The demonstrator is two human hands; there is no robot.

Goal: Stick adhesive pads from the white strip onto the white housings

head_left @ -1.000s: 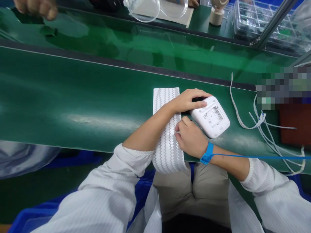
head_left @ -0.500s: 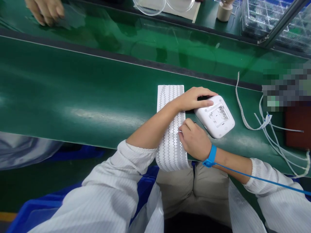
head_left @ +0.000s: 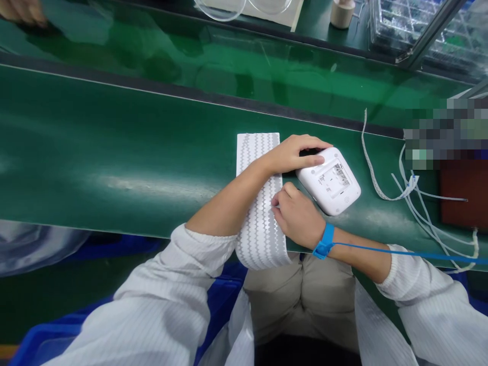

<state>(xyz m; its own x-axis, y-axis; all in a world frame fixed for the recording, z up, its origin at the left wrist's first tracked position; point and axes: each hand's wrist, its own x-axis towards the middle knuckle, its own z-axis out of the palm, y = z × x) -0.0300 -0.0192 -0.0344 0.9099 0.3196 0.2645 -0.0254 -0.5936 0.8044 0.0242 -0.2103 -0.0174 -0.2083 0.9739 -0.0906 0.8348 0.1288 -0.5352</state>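
Left hand (head_left: 293,152) flat on near-left end of white rounded plastic device (head_left: 330,181), fingers extended. Right hand (head_left: 299,216) curled, fingertips pinching white zigzag-patterned sheet (head_left: 259,203) hanging over near edge of green tabletop (head_left: 114,152). Wide open room leftward

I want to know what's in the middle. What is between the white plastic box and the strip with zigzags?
In the head view, the person's two hands: left hand on the white plastic box, right hand at the white zigzag strip.
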